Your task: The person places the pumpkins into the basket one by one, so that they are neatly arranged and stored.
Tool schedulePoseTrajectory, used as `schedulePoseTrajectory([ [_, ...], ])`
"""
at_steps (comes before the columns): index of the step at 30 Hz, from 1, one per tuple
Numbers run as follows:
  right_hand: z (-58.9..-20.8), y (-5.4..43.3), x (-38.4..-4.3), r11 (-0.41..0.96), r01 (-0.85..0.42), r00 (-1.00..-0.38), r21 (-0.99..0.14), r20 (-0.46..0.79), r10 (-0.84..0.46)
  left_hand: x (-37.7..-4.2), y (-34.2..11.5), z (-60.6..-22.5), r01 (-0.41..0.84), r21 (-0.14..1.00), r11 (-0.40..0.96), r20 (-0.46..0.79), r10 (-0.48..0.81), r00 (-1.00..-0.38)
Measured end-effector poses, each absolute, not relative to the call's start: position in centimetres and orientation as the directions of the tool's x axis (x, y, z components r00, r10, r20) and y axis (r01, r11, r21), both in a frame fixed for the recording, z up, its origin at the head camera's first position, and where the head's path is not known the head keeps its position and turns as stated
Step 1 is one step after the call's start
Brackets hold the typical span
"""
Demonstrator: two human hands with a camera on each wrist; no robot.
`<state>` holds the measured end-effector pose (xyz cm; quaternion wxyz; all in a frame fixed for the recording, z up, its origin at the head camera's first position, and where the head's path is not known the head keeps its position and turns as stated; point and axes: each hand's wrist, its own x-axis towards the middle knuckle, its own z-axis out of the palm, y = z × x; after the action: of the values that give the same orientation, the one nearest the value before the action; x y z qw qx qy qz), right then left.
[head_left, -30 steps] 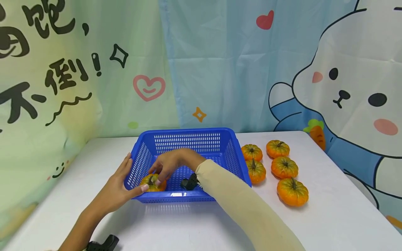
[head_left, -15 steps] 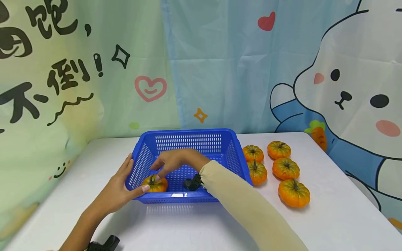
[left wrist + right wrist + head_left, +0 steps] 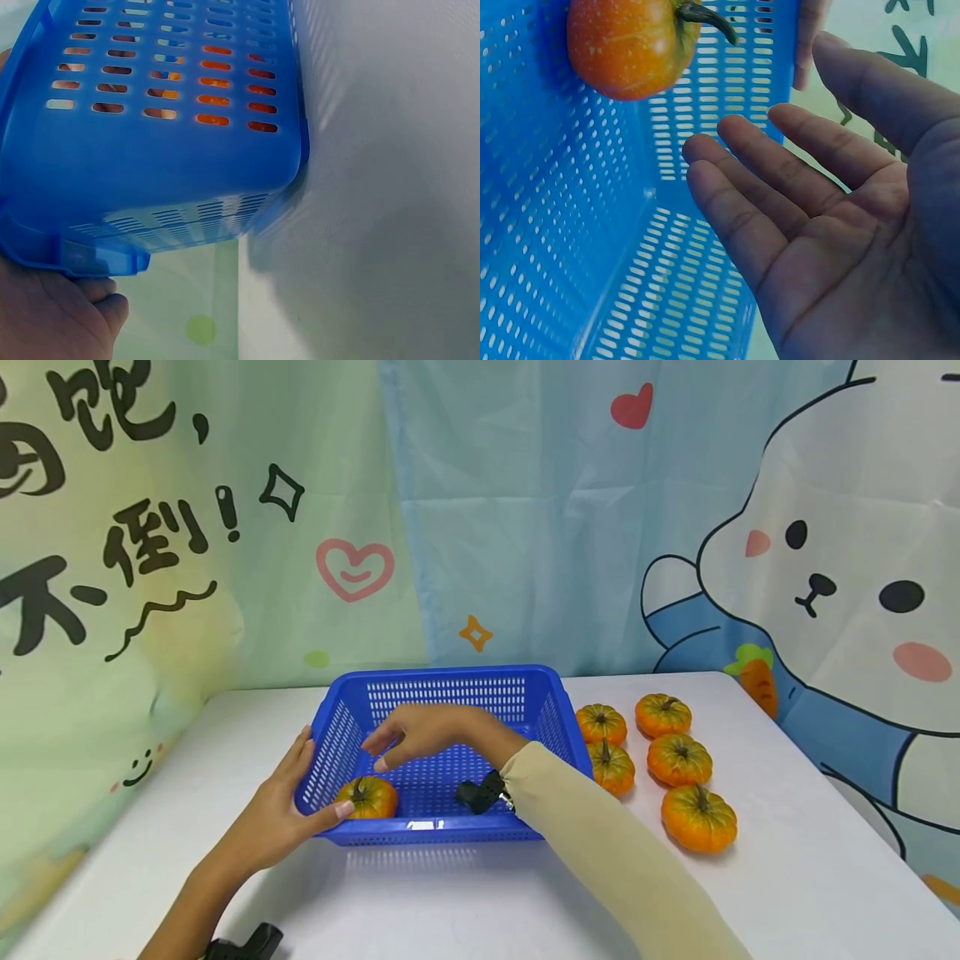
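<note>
A blue plastic basket (image 3: 420, 832) with slotted walls stands on the white table. One small orange pumpkin (image 3: 371, 797) with a dark curved stem lies in its front left corner. My left hand (image 3: 279, 810) holds that corner, thumb over the front rim and fingers along the left side. In the left wrist view, its fingertips (image 3: 112, 307) sit below the rim. Above the basket floor, my right hand (image 3: 431, 732) hangs with loosely bent fingers and nothing in them. The right wrist view shows its palm (image 3: 832, 270) apart from the pumpkin (image 3: 630, 49).
Several more small pumpkins stand on the table right of the basket; the nearest pumpkin (image 3: 699, 819) is toward the front, and another pumpkin (image 3: 612, 768) sits close beside the basket wall. A printed cloth (image 3: 525, 527) hangs behind the white table (image 3: 465, 910).
My right hand has let go of the pumpkin and risen up and to the right. The pumpkin stays in the basket corner. My left hand keeps its place on the rim.
</note>
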<state>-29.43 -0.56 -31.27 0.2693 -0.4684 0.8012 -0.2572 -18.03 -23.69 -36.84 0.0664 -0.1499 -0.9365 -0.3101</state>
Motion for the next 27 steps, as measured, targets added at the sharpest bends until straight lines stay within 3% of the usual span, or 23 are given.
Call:
schedulePoseTrajectory([
  [10,-30.6,3.0,-29.3,0.446,-0.551,-0.484,-0.705,-0.166,-0.859,-17.9,-23.5,-36.9,0.292,0.566,0.771,0.191,0.221,-0.956],
  [20,-29.7,6.5,-28.4,0.389,-0.526,-0.469,-0.756,-0.123,-0.874,-17.9,-23.8,-37.0,0.290,0.570,0.769,0.195,0.216,-0.957],
  [27,-29.0,9.1,-27.2,0.345,-0.534,-0.500,-0.772,-0.041,-0.865,-18.0,-23.7,-36.8,0.301,0.572,0.763,0.203,0.224,-0.953],
])
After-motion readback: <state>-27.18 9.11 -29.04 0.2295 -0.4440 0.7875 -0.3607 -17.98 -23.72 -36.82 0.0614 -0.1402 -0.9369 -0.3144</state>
